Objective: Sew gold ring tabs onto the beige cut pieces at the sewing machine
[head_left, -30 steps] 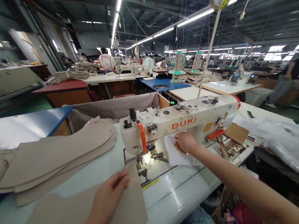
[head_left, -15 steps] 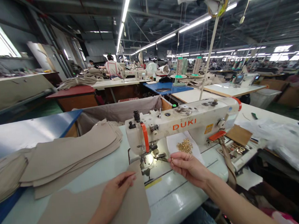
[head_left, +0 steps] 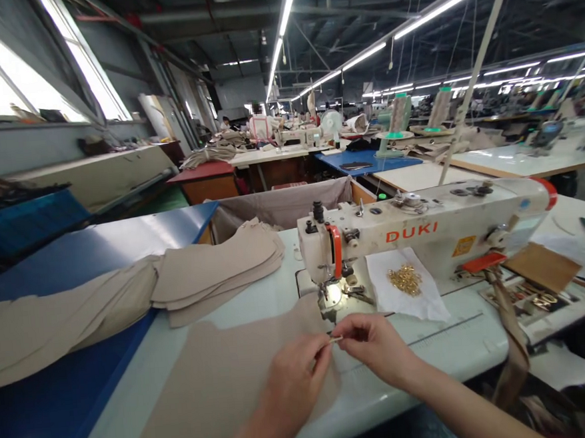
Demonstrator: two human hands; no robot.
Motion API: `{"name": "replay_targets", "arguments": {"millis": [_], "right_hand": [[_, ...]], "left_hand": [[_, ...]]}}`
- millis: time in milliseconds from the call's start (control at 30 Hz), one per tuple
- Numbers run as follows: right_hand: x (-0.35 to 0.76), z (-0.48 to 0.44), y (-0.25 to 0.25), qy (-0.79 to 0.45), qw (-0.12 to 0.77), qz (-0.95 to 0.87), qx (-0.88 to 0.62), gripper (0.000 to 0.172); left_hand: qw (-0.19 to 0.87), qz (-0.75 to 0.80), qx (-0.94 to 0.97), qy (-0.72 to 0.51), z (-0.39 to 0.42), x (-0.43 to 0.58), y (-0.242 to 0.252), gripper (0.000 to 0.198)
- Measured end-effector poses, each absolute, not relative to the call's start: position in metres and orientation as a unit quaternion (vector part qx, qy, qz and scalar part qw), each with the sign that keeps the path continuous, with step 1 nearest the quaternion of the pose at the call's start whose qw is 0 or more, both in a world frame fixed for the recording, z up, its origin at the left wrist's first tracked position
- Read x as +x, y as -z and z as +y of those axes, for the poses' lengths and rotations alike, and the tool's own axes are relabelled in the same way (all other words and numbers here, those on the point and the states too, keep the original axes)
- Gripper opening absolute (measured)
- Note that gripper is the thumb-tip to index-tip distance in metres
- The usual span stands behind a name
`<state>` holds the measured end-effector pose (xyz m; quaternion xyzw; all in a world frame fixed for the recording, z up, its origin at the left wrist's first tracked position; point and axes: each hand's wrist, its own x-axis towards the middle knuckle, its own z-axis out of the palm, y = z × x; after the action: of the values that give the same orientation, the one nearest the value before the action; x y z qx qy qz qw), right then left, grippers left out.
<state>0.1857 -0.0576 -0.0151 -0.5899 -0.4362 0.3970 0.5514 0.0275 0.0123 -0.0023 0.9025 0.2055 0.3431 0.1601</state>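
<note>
Just in front of the sewing machine's needle area, my left hand (head_left: 299,373) and my right hand (head_left: 376,348) meet at the fingertips. Both pinch one small gold-coloured metal fitting (head_left: 336,339); its exact shape is too small to tell. Under my left hand a large beige fabric panel (head_left: 213,371) lies flat on the machine bed, its upper corner near the presser foot. A white sewing machine (head_left: 419,237) marked DUKI stands behind my hands, its lamp lit. Beneath its arm, a heap of small gold metal fittings (head_left: 405,280) rests on a white sheet (head_left: 431,306).
Stacked beige panels (head_left: 216,268) lie at left, partly over a blue table (head_left: 31,424). At right, a parts tray (head_left: 523,303) sits beside a brown board (head_left: 544,267) and a hanging strap (head_left: 515,350). A thread stand pole (head_left: 473,86) rises behind the machine.
My left hand has come off the panel and moved right to meet my right hand at the small gold fitting. The view has turned left.
</note>
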Motion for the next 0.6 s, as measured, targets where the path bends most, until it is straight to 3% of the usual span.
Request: {"name": "replay_targets", "arguments": {"millis": [367, 600], "right_hand": [[0.165, -0.056, 0.009, -0.262, 0.542, -0.497, -0.625, 0.022], [0.165, -0.057, 0.012, -0.248, 0.536, -0.517, -0.62, 0.02]], "left_hand": [[0.034, 0.211, 0.906, -0.365, 0.01, 0.022, 0.01, 0.024], [0.051, 0.227, 0.904, -0.359, 0.01, 0.02, 0.016, 0.023]]}}
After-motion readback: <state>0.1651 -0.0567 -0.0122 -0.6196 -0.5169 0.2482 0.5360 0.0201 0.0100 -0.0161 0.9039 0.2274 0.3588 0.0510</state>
